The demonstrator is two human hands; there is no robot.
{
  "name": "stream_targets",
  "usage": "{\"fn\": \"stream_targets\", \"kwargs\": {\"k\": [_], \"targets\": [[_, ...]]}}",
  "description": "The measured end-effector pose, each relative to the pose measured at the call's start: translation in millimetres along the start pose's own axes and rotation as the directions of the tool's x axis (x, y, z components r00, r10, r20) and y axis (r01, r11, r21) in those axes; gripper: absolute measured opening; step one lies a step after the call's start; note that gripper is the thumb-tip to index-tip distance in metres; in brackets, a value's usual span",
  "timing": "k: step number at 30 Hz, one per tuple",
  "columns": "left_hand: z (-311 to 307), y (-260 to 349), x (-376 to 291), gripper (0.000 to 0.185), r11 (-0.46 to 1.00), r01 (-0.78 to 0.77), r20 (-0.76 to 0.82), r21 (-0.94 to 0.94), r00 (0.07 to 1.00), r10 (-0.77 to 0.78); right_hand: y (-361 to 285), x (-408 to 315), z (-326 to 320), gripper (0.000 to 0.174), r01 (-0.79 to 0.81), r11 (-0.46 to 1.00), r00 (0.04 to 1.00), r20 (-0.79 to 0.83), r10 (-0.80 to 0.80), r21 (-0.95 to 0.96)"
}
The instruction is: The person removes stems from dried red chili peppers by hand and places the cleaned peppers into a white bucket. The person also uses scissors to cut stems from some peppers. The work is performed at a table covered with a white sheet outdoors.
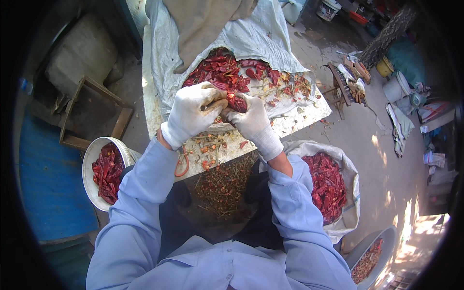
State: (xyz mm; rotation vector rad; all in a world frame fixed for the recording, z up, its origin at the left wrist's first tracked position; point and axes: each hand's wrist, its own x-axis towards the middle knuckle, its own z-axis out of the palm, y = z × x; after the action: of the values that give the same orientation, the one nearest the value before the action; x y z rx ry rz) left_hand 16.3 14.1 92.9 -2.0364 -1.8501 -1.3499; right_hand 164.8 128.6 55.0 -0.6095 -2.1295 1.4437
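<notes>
White knitted gloves cover both of my hands, with the fingertips stained brown. A dried red chilli pepper [237, 103] is gripped in my right hand [255, 121]. At its open, pale end, my left hand [195, 110] pinches with thumb and fingers; whether a stem is between them is hidden. Just beyond my hands, a heap of dried red chillies [221, 69] spills from the mouth of a white woven sack [261, 40] on a pale board [301, 121]. Stems, seeds and chilli scraps [208, 143] litter the board's near edge.
A white bucket [87, 177] of chillies stands at left, beside a wooden frame [123, 121]. At right is an open woven sack [351, 181] of chillies, with a grey basin [389, 239] behind it. Discarded stems [224, 185] cover the ground between my legs. A small stool [339, 83] holds gloves.
</notes>
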Motion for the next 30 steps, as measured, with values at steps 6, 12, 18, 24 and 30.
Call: {"fn": "stream_targets", "kwargs": {"k": [6, 12, 18, 24, 30], "targets": [[5.8, 8.6, -5.3, 0.018, 0.563, 0.542, 0.17, -0.624, 0.797, -0.579, -9.8, -8.0, -6.8, 0.037, 0.076, 0.994, 0.997, 0.011, -0.077, 0.083], [13.1, 18.6, -6.0, 0.018, 0.232, 0.568, 0.277, -0.79, 0.668, -0.691, -4.8, -11.0, -10.3, 0.024, 0.182, 0.982, 0.982, -0.051, -0.18, 0.04], [25.1, 11.2, -12.1, 0.013, 0.007, 0.418, 0.309, -0.909, 0.683, -0.662, -1.4, -12.9, -11.7, 0.022, 0.196, 0.969, 0.98, -0.062, -0.188, 0.154], [26.7, 10.7, -18.6, 0.01, -0.17, 0.307, 0.342, -0.936, 0.689, -0.639, -5.3, -19.1, -9.4, 0.022, 0.211, 0.955, 0.975, -0.115, -0.191, 0.208], [27.9, 18.9, -19.9, 0.008, -0.202, 0.225, 0.302, -0.953, 0.695, -0.653, -5.3, -22.7, -5.8, 0.022, 0.215, 0.939, 0.972, -0.149, -0.18, 0.267]]}}
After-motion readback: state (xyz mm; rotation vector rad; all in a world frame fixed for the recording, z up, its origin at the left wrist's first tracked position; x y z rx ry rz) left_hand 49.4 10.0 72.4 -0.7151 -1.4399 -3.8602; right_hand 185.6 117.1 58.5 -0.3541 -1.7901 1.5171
